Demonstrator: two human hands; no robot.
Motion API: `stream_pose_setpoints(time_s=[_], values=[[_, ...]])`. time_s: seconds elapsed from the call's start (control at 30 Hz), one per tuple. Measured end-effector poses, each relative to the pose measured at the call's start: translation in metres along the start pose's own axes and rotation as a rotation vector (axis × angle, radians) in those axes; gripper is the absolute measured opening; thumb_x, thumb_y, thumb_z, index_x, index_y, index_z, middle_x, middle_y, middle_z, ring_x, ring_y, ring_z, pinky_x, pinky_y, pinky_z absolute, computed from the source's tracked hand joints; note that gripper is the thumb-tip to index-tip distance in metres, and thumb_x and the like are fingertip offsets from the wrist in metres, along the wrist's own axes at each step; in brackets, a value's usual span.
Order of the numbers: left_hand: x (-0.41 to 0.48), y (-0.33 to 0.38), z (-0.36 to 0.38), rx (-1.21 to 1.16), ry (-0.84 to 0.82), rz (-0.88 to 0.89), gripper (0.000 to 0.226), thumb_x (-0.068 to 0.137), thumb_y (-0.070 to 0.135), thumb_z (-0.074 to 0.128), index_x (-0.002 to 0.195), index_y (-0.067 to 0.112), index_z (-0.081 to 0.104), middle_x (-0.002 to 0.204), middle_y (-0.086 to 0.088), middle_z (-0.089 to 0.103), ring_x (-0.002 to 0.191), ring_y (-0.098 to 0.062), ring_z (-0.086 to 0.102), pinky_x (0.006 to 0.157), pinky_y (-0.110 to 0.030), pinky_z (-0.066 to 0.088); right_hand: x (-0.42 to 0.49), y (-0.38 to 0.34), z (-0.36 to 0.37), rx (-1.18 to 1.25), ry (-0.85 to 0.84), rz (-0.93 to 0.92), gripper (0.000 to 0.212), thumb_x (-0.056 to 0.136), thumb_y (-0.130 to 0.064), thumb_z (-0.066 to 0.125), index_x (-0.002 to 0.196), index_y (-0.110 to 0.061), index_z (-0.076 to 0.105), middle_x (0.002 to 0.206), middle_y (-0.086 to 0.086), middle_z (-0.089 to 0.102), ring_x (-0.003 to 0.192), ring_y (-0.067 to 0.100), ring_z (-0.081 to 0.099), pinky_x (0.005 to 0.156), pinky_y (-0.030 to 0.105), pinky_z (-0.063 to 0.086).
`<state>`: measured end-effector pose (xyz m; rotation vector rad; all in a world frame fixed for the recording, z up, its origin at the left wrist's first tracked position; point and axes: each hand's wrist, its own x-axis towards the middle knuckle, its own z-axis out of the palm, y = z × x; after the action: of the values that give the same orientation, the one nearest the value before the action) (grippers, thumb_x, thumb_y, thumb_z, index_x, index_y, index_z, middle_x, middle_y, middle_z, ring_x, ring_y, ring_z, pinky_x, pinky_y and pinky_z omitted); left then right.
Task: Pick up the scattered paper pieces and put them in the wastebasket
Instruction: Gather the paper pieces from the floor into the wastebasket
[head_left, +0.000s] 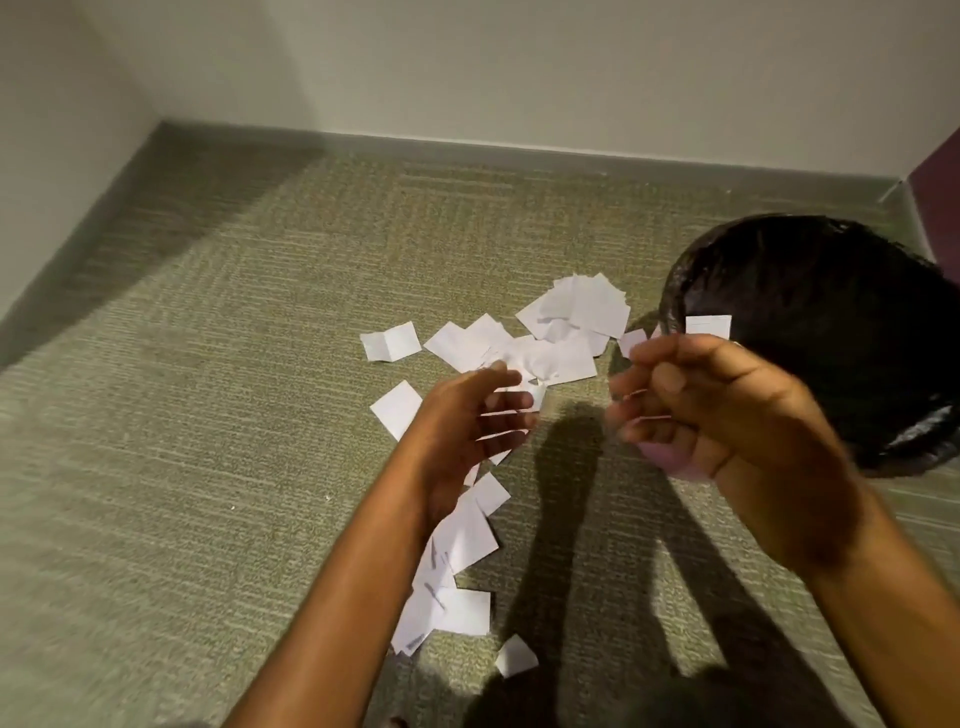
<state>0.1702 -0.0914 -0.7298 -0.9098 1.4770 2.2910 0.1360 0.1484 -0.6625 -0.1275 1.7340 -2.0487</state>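
Note:
Several white paper pieces (566, 317) lie scattered on the carpet, in a heap at the middle and a trail (462, 535) running toward me. The wastebasket (810, 332), lined with a black bag, stands at the right. My left hand (467, 431) hovers over the papers with its fingers spread and blurred, holding nothing. My right hand (727, 415) is raised beside the basket's rim with its fingers curled around small paper pieces (631, 341). One white piece (707, 325) shows just above its fingers, against the bag.
Grey-green carpet (208, 415) covers the floor up to a grey baseboard (467, 148) and white walls in the far corner. A purple panel (940, 192) stands at the right behind the basket. Shadows of my arms fall across the carpet near me.

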Motion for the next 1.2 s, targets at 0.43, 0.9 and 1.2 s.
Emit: stream_pose_setpoints(time_s=[0.43,0.9,1.2], values=[[0.005,-0.138,-0.144,0.419,0.440,-0.040,0.012,0.092,0.015,0.079,0.104,0.015,0.076,0.095,-0.009,0.079,0.084,-0.028,0.074,0.074,-0.034,0.055,0.031,0.166,0.067,-0.440,-0.254,0.375,0.031,0.091,-0.015,0.085,0.119,-0.019,0.072,0.116,0.007,0.077,0.097,0.014,0.074,0.082,0.036,0.064],[-0.011,-0.185,-0.172,1.356,0.387,0.166,0.051,0.073,0.038,0.094,0.119,0.039,0.073,0.112,0.011,0.057,0.107,-0.015,0.055,0.074,-0.032,0.053,-0.023,0.279,0.084,-1.487,-0.650,-0.210,0.070,0.066,-0.068,0.083,0.120,-0.032,0.058,0.109,-0.012,0.064,0.097,0.015,0.061,0.076,0.031,0.051],[-0.012,-0.180,-0.178,1.282,0.421,0.260,0.008,0.098,0.030,0.073,0.102,0.024,0.070,0.097,0.008,0.060,0.088,-0.017,0.060,0.066,-0.034,0.049,-0.024,0.292,0.078,-1.320,-0.501,-0.132,0.049,0.073,-0.024,0.091,0.115,-0.025,0.066,0.103,-0.004,0.068,0.092,0.023,0.069,0.070,0.036,0.055]])
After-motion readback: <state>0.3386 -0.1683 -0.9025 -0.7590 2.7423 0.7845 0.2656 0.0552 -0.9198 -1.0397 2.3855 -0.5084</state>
